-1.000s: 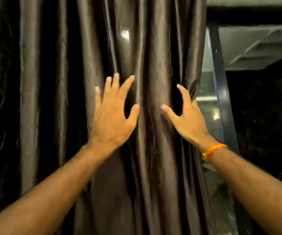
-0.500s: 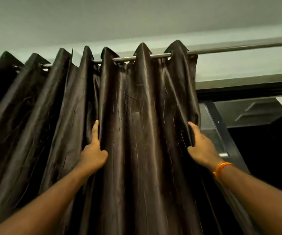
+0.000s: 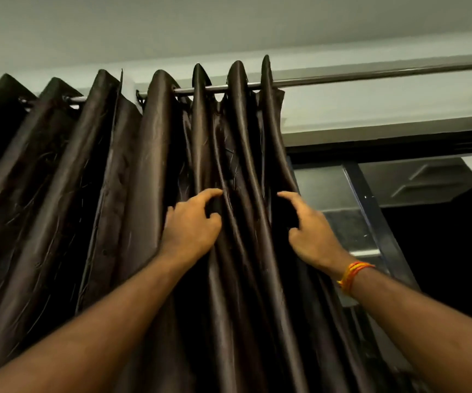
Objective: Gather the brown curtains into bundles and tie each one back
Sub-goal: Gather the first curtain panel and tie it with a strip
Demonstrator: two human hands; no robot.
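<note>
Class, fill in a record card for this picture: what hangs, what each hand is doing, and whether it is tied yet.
Hanging: shiny dark brown fabric curtain, pleated, on a grey metal rod
Left hand: finger and thumb curled round a fold
Right hand: curled round the curtain's right edge; orange thread wristband on wrist
Tied: not yet; no tie visible

Metal rod (image 3: 371, 75) runs above dark window frame (image 3: 399, 144).
</note>
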